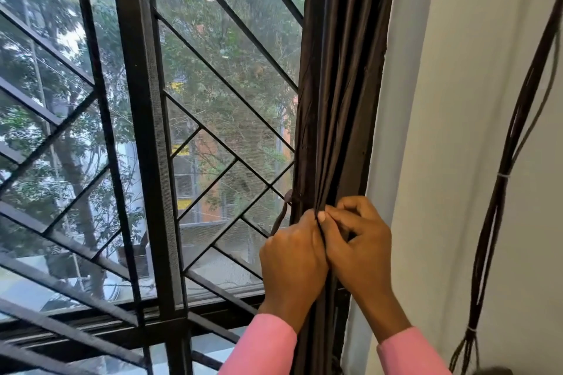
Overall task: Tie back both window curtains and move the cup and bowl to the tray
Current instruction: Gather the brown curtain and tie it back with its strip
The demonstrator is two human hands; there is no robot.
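A dark brown curtain hangs bunched in a narrow column at the right side of the window. A thin dark tie strap loops out from its left edge at hand height. My left hand is closed around the gathered curtain from the left. Pressed against it from the right, my right hand pinches the curtain folds between thumb and fingers. Both wrists wear pink sleeves. No cup, bowl or tray is in view.
The window has a dark metal frame with diagonal grille bars and a mesh screen; trees and buildings lie outside. A white wall stands to the right, with a bundle of dark cables hanging down it.
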